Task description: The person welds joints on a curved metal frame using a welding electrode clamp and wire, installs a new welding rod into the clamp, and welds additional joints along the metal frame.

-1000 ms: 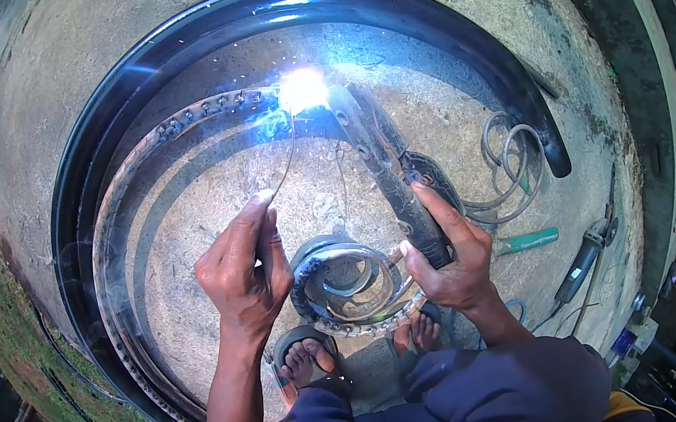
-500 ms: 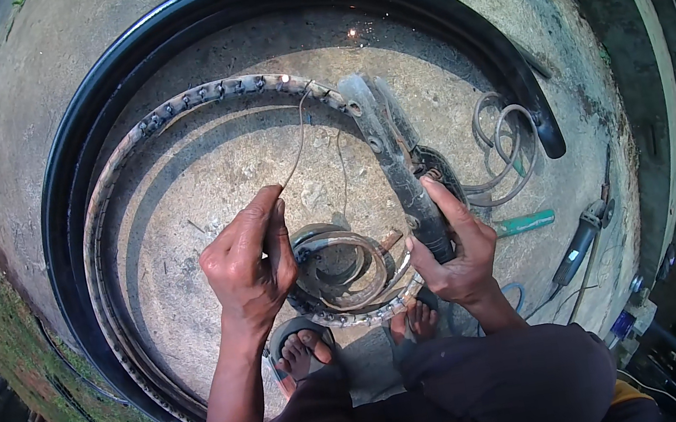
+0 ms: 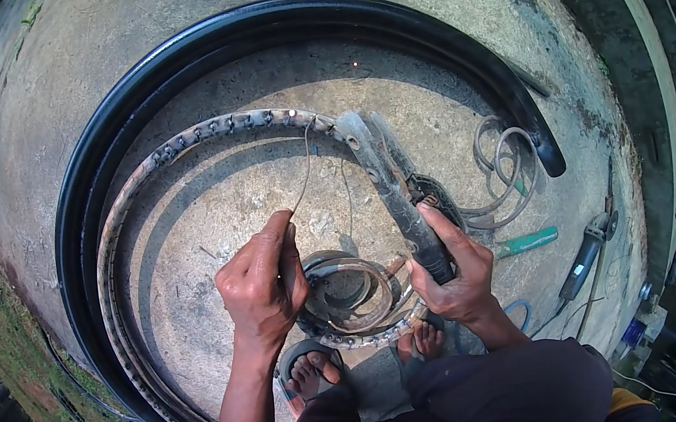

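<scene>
Moved little since the bright white flash, now gone; pinching thin bent brown wire [image 3: 308,171] with left hand [image 3: 263,280], gripping long dusty black clamp [image 3: 391,194] with right hand [image 3: 460,276].

Head-worn fisheye view, looking down, fairly near

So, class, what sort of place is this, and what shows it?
Probably an outdoor metalworking spot: a concrete slab with grass along its left, a curved metal bar, and what looks like a grinder.
</scene>
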The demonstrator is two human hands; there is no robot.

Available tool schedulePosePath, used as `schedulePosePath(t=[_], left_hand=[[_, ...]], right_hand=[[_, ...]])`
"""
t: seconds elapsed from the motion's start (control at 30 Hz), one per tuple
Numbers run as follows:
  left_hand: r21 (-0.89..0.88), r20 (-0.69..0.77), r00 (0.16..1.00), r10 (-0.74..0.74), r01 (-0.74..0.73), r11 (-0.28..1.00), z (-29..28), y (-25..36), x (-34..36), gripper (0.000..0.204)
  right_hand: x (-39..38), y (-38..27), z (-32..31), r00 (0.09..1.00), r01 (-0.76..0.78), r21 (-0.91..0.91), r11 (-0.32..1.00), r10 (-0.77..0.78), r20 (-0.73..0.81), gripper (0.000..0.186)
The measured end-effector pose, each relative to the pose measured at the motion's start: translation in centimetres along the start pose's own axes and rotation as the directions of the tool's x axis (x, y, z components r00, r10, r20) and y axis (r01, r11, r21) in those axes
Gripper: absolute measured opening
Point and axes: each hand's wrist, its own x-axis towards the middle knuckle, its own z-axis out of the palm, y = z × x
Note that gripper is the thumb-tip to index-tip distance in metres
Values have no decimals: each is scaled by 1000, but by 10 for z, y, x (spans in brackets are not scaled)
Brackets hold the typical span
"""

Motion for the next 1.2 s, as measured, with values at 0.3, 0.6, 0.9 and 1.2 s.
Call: schedulePosePath(t=[0.3, 0.6, 0.9, 1.2], left_hand=[[3, -13, 1000, 11, -11, 1000, 0, 1, 1, 26], [4, 10, 1000, -17, 17, 1000, 0, -1, -2, 18], [-3, -10, 1000, 24, -25, 1000, 2, -5, -2, 32], [12, -51, 999, 16, -16, 1000, -2, 1, -3, 26]], right_hand=[[1, 1, 1, 1000, -6, 10, 1000, 6, 4, 65], [-6, 5, 2, 992, -126, 103, 987, 123, 29, 64], [0, 3, -1, 997, -58, 37, 998, 57, 44, 63], [-13, 8, -3, 997, -75, 72, 995, 75, 5, 63]])
